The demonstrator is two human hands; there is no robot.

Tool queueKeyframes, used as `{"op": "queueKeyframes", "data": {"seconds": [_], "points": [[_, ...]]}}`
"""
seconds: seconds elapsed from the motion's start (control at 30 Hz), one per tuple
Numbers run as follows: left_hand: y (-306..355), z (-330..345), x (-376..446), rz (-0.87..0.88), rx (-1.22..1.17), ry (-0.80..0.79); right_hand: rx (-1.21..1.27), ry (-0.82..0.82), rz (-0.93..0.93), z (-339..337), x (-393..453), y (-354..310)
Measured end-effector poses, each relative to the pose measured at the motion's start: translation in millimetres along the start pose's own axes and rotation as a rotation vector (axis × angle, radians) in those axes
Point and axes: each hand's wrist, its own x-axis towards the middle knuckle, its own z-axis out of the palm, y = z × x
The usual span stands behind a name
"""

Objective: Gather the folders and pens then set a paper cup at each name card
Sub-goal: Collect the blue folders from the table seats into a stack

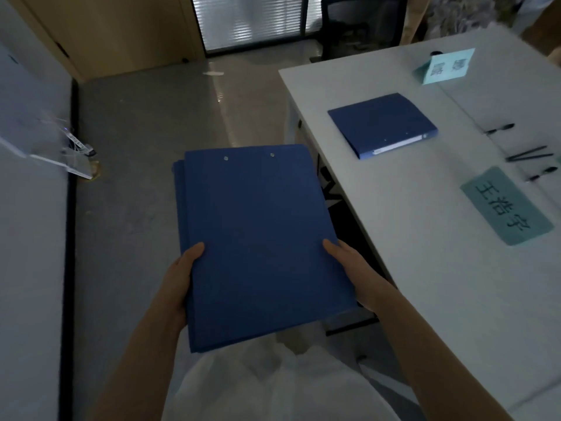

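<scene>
I hold a stack of blue folders (258,238) flat in front of me, above the floor and left of the table. My left hand (182,278) grips its left edge, my right hand (352,268) its right edge, thumbs on top. Another blue folder (382,124) lies on the white table (425,284). Several dark pens (528,154) lie near the table's right side. A teal name card (505,205) lies flat by the pens; a second name card (447,65) stands further back. No paper cup is in view.
A black office chair (361,25) stands behind the table's far end. On the left a white surface (27,238) carries a clear plastic stand (60,153). Grey floor (136,132) lies between it and the table.
</scene>
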Motion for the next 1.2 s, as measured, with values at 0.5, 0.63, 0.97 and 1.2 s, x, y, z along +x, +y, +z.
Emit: {"op": "queueKeyframes", "data": {"seconds": [0.5, 0.63, 0.97, 1.2], "points": [[144.8, -11.9, 136.1, -0.040, 0.071, -0.107, -0.117, 0.324, -0.198, 80.1, 140.1, -89.3], [185.5, 17.4, 187.2, -0.100, 0.149, -0.140, -0.206, 0.345, -0.213, 70.5, 193.0, -125.5], [291.8, 100.5, 300.2, -0.128, 0.167, -0.161, -0.180, 0.286, -0.178, 29.9, 298.8, -244.7], [356.2, 129.7, 373.8, -0.151, 0.182, -0.202, -0.119, 0.341, -0.124, 27.8, 358.2, -307.7]]}}
